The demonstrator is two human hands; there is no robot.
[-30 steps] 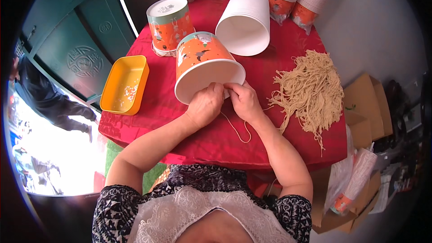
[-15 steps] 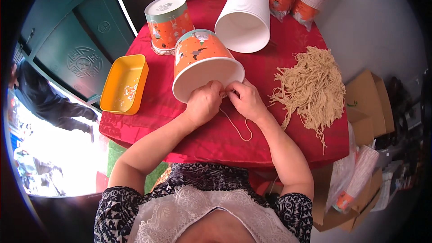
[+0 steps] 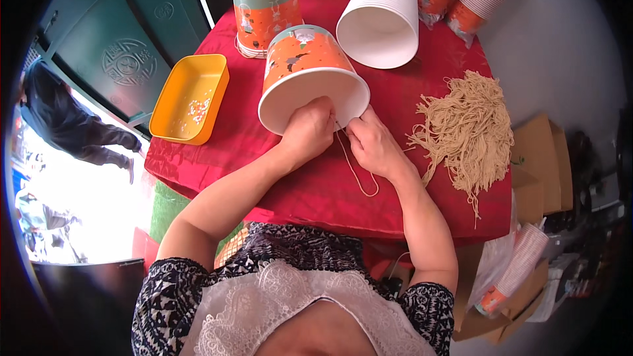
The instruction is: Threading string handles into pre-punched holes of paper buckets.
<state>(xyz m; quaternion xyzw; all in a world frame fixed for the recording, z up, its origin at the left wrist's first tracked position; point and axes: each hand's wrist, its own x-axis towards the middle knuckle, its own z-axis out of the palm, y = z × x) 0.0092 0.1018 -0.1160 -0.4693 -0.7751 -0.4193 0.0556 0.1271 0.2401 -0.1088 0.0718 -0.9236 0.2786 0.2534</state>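
Observation:
An orange paper bucket (image 3: 310, 58) with a green band and printed figures lies tilted on the table, its white open mouth toward me. My left hand (image 3: 308, 128) is closed at the mouth's lower edge, its fingertips partly hidden inside. Close by on the right, my right hand (image 3: 374, 142) pinches beside the rim. A thin beige cord (image 3: 349, 166) runs between the fingers of both hands and hangs in a loop onto the red cloth. Its exact path at the rim is hidden by the fingers.
Behind stand an upside-down orange bucket (image 3: 267, 10) and a tipped white bucket stack (image 3: 379, 23). A yellow tray (image 3: 173, 115) with small white and orange bits sits left. A heap of beige cords (image 3: 465, 135) lies right. Cardboard boxes (image 3: 544, 158) stand beyond the right edge.
My left hand has moved a little further into the bucket's mouth. The right hand has drawn slightly away from it, with the cord showing between them. The whole view has shifted.

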